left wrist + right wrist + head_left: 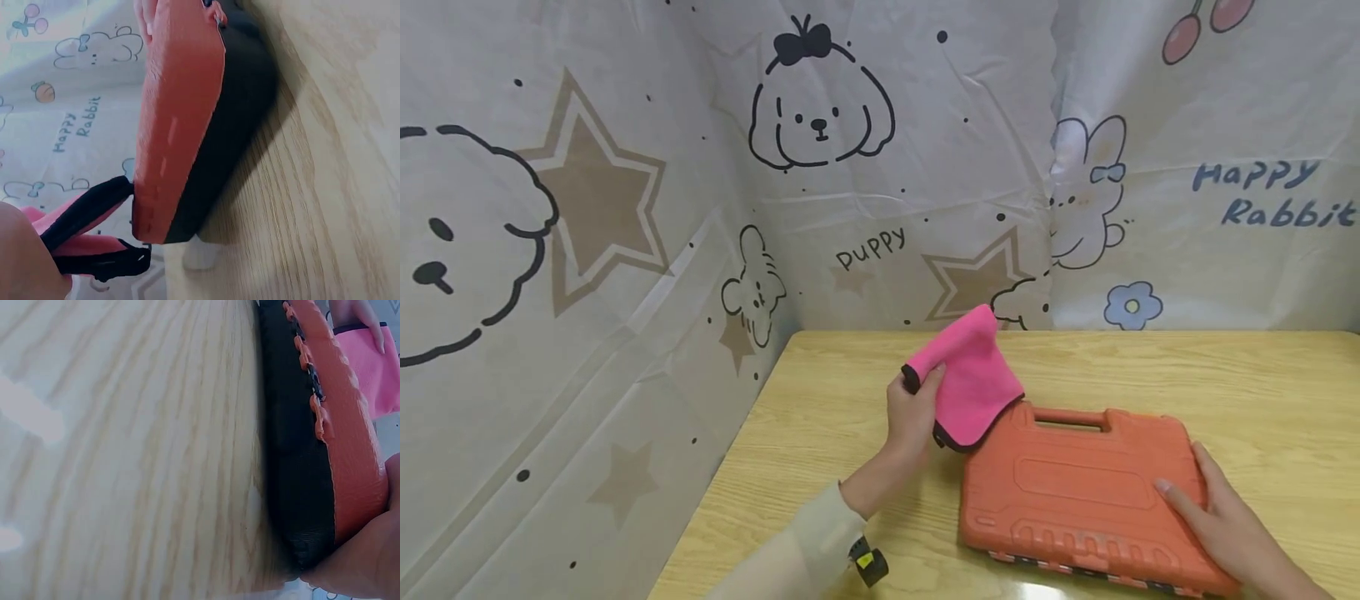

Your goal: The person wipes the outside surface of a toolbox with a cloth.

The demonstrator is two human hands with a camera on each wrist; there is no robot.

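Observation:
My left hand (915, 408) pinches a pink cloth (973, 379) with black edging, thumb on its near side. The cloth hangs folded over the upper left corner of an orange plastic carrying case (1090, 475). Lying flat, the case has its handle on the far side and its latches toward me. Its black lower half shows in the right wrist view, under the orange lid (350, 456). At the right end of the case, my right hand (1232, 525) grips it, thumb on the lid and fingers along the side.
The case lies on a light wood-grain table (820, 417). Behind and to the left hangs a pale curtain (880, 192) printed with cartoon animals and stars. A black strap with a yellow patch (868, 562) hangs by the left sleeve (805, 542).

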